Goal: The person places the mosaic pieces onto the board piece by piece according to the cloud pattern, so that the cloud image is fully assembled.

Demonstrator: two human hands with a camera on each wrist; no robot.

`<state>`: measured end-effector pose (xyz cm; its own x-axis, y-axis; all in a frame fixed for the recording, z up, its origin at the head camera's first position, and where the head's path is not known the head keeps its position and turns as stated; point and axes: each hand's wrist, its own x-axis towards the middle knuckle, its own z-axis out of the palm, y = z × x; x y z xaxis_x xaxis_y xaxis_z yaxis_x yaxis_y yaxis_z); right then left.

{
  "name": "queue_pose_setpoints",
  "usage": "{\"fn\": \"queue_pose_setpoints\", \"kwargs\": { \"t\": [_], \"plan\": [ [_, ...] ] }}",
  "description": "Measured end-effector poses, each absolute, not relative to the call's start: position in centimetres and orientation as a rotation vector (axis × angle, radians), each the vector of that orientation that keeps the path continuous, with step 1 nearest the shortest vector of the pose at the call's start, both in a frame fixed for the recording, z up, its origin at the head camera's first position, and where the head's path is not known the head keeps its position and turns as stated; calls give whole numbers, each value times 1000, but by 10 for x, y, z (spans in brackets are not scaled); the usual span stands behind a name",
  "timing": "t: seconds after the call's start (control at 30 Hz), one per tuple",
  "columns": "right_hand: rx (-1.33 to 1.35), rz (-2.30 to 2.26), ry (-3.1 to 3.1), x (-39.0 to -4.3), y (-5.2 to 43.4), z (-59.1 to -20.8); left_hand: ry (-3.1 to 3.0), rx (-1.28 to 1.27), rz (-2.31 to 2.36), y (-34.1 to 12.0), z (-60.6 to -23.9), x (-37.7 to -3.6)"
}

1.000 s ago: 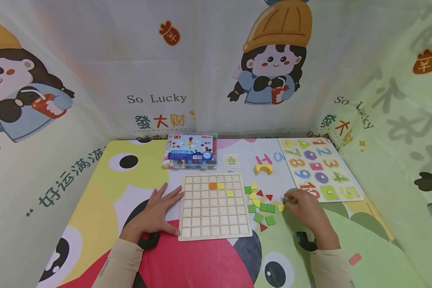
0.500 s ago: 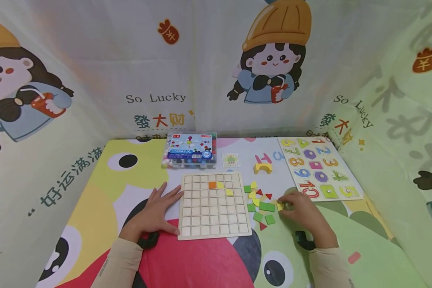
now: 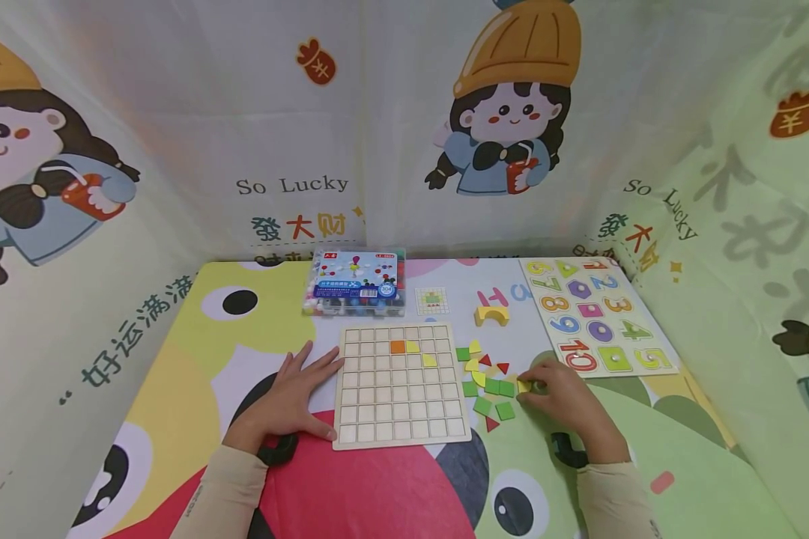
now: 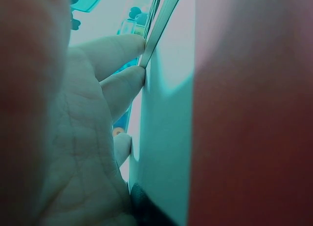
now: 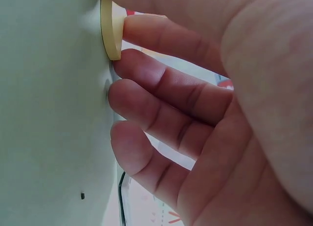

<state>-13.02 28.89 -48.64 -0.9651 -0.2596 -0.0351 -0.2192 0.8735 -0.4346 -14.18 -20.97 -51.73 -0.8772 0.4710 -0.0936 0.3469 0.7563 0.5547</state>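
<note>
A wooden grid board (image 3: 386,392) lies in the middle of the table in the head view, with one orange square (image 3: 398,346) and two yellow pieces (image 3: 413,346) in its cells. My left hand (image 3: 288,400) is spread along the board's left edge, and its fingertips (image 4: 137,45) touch that edge. To the board's right, my right hand (image 3: 569,397) pinches a small yellow curved-edge piece (image 5: 113,30) between thumb and index finger, down at the table. The other fingers (image 5: 132,99) are bent and hold nothing. Green squares (image 3: 483,406), red triangles (image 3: 492,424) and yellow pieces lie loose beside it.
Behind the board stands a clear plastic box (image 3: 355,283) with a printed label. A small pattern card (image 3: 433,301) and a yellow arch block (image 3: 491,316) lie to its right. Farther right is a number puzzle board (image 3: 596,322). Printed cloth walls (image 3: 391,135) surround the table.
My right hand has moved slightly left onto the yellow curved piece, and thumb and index finger have closed on it. The left hand has stayed at the board's edge.
</note>
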Motion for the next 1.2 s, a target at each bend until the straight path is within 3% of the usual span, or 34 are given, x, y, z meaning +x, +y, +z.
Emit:
{"fn": "queue_pose_setpoints", "kwargs": {
  "t": [0.9, 1.2],
  "plan": [
    [-452, -631, 3039, -131, 288, -486, 2724, 631, 805, -211, -517, -141],
    [-597, -668, 3120, -135, 276, -476, 2722, 645, 803, -210, -516, -142]
  ]
}}
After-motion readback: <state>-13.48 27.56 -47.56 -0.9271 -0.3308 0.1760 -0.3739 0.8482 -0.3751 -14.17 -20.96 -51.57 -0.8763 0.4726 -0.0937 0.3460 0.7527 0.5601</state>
